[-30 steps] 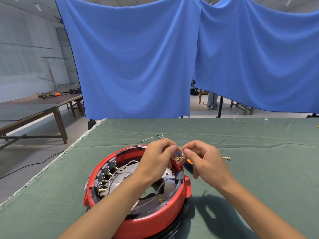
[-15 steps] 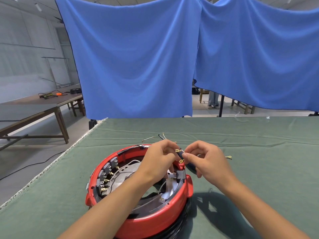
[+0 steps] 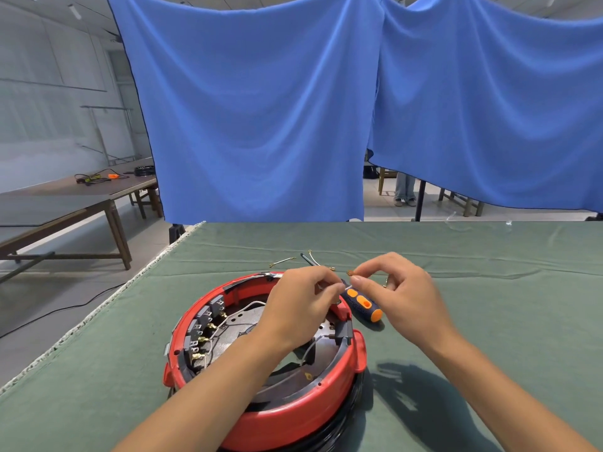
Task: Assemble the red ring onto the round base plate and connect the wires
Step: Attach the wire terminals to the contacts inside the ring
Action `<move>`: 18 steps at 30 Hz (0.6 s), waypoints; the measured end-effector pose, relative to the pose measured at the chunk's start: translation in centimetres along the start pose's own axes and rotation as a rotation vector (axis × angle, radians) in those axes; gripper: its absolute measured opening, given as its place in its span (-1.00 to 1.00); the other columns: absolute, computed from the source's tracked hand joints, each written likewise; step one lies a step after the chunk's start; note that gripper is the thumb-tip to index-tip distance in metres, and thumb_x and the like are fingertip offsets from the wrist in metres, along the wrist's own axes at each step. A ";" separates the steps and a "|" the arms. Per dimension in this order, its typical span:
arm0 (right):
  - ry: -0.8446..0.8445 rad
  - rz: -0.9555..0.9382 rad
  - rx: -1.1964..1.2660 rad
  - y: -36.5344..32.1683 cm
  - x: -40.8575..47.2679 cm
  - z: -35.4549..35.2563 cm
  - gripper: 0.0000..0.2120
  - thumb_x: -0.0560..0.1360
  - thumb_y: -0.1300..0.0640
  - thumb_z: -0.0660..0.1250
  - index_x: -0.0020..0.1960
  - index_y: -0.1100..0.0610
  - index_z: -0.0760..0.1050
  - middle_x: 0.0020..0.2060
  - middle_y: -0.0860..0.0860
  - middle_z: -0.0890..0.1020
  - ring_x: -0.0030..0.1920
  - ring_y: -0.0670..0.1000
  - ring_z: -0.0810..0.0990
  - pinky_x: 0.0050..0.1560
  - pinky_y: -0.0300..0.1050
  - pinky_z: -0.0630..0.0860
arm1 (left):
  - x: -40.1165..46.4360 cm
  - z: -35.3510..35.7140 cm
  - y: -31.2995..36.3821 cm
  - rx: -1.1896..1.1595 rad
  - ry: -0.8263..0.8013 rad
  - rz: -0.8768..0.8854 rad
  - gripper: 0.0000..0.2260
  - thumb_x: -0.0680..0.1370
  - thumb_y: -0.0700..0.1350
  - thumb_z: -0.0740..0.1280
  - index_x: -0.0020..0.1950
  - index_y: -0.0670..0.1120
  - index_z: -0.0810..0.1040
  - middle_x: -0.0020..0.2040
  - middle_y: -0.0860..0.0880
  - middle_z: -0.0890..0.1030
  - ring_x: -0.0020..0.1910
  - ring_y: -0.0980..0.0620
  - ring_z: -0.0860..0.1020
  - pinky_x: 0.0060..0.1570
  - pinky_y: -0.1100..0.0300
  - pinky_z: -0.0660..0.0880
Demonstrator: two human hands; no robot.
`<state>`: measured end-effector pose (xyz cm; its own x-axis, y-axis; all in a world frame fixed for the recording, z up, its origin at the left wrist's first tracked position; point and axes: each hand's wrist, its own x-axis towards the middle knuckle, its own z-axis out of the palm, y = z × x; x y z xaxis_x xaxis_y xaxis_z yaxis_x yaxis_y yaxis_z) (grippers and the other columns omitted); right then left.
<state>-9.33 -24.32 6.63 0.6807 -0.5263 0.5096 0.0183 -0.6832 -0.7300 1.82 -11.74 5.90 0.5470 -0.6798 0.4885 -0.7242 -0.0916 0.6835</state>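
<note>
The red ring [image 3: 293,415] sits around the round metal base plate [image 3: 238,334] on the green table, near its front. Grey terminal blocks with brass connectors [image 3: 202,331] line the ring's left inner wall, and white wires run across the plate. Above the ring's far right rim, my left hand [image 3: 301,308] and my right hand [image 3: 398,295] pinch the two ends of a short white wire [image 3: 346,287] between them. A brass terminal [image 3: 349,273] shows at my right fingertips.
A blue and orange screwdriver [image 3: 363,305] lies on the green cloth [image 3: 489,305] just right of the ring, under my hands. Loose short wires with brass ends [image 3: 282,261] lie beyond the ring. The table's left edge [image 3: 98,318] runs diagonally. Blue curtains hang behind.
My right hand has pulled away to the right and up, so the hands are farther apart, the wire is stretched between them and the screwdriver is uncovered.
</note>
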 end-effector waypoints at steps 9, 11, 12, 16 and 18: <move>-0.164 0.121 0.255 -0.3 0.1 0.2 -0.85 0.44 0.27 0.42 -0.28 0.11 0.58 -0.43 -0.05 0.63 -0.39 -0.15 0.54 -0.32 -0.29 0.43 | -0.1 -1.1 1.3 -0.006 0.000 -0.073 -0.87 0.42 -0.04 0.28 -0.26 0.02 0.62 -0.33 -0.01 0.64 -0.32 -0.02 0.57 -0.29 -0.07 0.54; -0.187 0.184 0.343 -0.6 0.2 0.3 -0.86 0.47 0.31 0.38 -0.26 0.17 0.56 -0.45 0.00 0.65 -0.42 -0.10 0.57 -0.36 -0.29 0.47 | 0.1 -2.0 1.3 0.064 0.048 -0.079 -0.88 0.47 -0.13 0.31 -0.21 -0.01 0.63 -0.30 0.02 0.64 -0.28 -0.01 0.57 -0.22 -0.03 0.54; -0.197 0.202 0.369 -0.8 0.2 0.3 -0.87 0.48 0.31 0.37 -0.24 0.19 0.55 -0.44 0.02 0.66 -0.43 -0.10 0.57 -0.37 -0.29 0.48 | 0.2 -2.7 1.2 0.103 0.071 -0.088 -0.87 0.48 -0.15 0.31 -0.22 -0.01 0.63 -0.31 0.04 0.64 -0.26 -0.01 0.57 -0.18 -0.01 0.54; -0.245 0.228 0.429 -2.0 0.1 0.4 -0.89 0.49 0.30 0.36 -0.22 0.22 0.54 -0.43 0.05 0.67 -0.45 -0.08 0.59 -0.38 -0.28 0.51 | -0.8 -5.9 0.0 0.361 0.151 -0.226 -0.86 0.46 -0.11 0.29 -0.28 0.04 0.58 -0.30 0.11 0.62 -0.20 -0.02 0.56 -0.16 0.09 0.49; -0.280 0.226 0.459 -2.8 0.1 0.7 -0.89 0.48 0.31 0.36 -0.22 0.23 0.55 -0.43 0.06 0.67 -0.46 -0.05 0.59 -0.38 -0.25 0.52 | -2.0 -7.7 -1.0 0.521 0.243 -0.247 -0.87 0.47 -0.09 0.28 -0.23 0.04 0.60 -0.25 0.11 0.61 -0.16 -0.02 0.55 -0.22 0.13 0.40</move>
<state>-8.74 -22.11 8.39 0.8712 -0.4367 0.2242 0.1233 -0.2475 -0.9610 4.67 -4.66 8.46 0.7598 -0.4140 0.5013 -0.6405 -0.6091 0.4678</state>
